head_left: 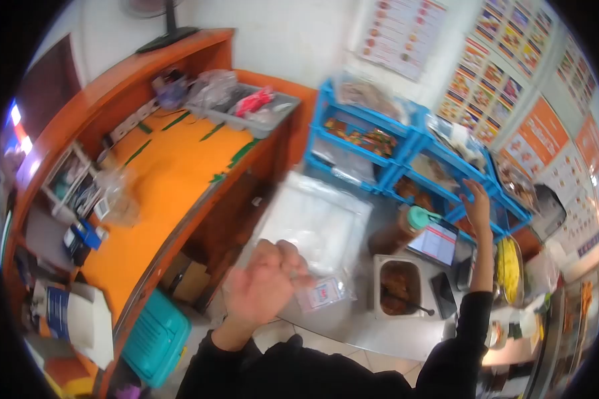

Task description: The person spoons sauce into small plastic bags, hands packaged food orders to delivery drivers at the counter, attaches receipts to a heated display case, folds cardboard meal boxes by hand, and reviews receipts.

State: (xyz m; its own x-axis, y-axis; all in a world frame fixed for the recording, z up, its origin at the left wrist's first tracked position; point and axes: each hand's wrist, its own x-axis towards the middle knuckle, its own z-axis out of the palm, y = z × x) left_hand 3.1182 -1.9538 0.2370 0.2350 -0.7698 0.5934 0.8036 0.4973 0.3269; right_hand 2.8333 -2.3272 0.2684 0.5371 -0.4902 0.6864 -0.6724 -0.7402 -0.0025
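My left hand (265, 282) is raised over the near edge of the steel counter (329, 322), slightly blurred, with loosely curled fingers apart and nothing seen in them. Just beyond it lies a stack of clear plastic bags (319, 223). A small printed packet (326, 292) sits beside its fingertips. My right hand (476, 205) reaches forward, fingers apart, in front of the blue plastic racks (416, 130); I see nothing in it. Below that arm are a tablet (434, 241), a brown jar with a mint-green lid (406, 226) and a black phone (443, 294).
A steel pan of brown food (398, 286) with a dark-handled utensil stands on the counter. Bananas (508, 269) lie right. An orange-topped desk (166, 173) at left carries a grey crate (246, 110). A teal plastic box (154, 339) is below it.
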